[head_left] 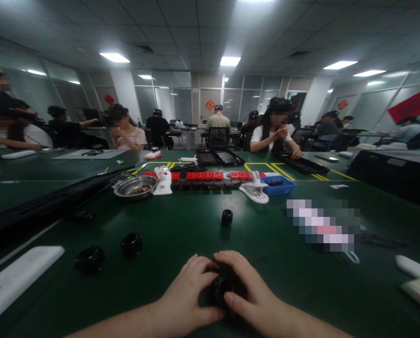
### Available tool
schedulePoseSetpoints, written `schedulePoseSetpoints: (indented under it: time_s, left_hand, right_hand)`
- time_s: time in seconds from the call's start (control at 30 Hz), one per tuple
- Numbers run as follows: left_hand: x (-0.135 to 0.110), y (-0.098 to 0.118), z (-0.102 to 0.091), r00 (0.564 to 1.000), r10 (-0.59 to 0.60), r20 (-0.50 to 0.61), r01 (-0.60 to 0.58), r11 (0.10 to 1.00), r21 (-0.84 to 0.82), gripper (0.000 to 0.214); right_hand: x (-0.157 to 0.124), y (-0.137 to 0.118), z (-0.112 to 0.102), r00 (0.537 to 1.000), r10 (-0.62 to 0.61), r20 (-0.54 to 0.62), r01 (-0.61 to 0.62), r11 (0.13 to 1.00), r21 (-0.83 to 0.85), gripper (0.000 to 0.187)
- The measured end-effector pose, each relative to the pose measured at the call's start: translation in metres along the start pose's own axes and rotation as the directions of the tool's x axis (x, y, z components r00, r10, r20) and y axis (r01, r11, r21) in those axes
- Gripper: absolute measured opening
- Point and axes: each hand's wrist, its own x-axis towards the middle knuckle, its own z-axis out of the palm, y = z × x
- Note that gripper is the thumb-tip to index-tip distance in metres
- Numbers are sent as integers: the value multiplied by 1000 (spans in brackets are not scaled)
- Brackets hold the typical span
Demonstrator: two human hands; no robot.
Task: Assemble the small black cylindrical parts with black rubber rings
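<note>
My left hand [192, 293] and my right hand [251, 287] curve around a black round part with a hollow middle [221, 287] near the table's front edge. Fingers of both hands rest against its sides, and the right thumb lies at its rim. Its underside is hidden. Beyond my fingertips stands a smaller black round part [227, 217], upright on the green table. To the left are two more black ring-shaped parts, one nearer me [90, 259] and one a little farther off [131, 244].
Across the table sit a metal bowl [123, 188] with small brass-coloured pieces, a red-and-black strip assembly [206, 176], white clamps [255, 190] and a blue bin [283, 186]. A white case [23, 279] lies left. A person opposite handles a black tray [307, 165].
</note>
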Motion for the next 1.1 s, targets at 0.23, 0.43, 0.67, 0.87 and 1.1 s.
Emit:
schedulePoseSetpoints:
  time_s: [0.23,0.43,0.67,0.87,1.1]
  left_hand:
    - [0,2,-2,999,-27,39,26,1000,14,45]
    - [1,3,-3,1000,-5,21,5,1000,-2,35]
    - [1,1,-2,999,-37,35,37,999,-18,49]
    - [1,2,-1,1000,-2,12,2,1000,-2,34]
    - [0,0,0,999,0,34,-1,1000,12,48]
  right_hand:
    - [5,-3,-2,999,-30,42,29,999,24,25]
    - [0,0,-1,999,36,-18,-35,997,64,42]
    - [4,-1,-2,999,10,37,-12,999,48,18]
    - [0,4,1,1000,12,-15,-11,997,80,41]
    - [4,-5,-4,993,-61,98,59,998,21,30]
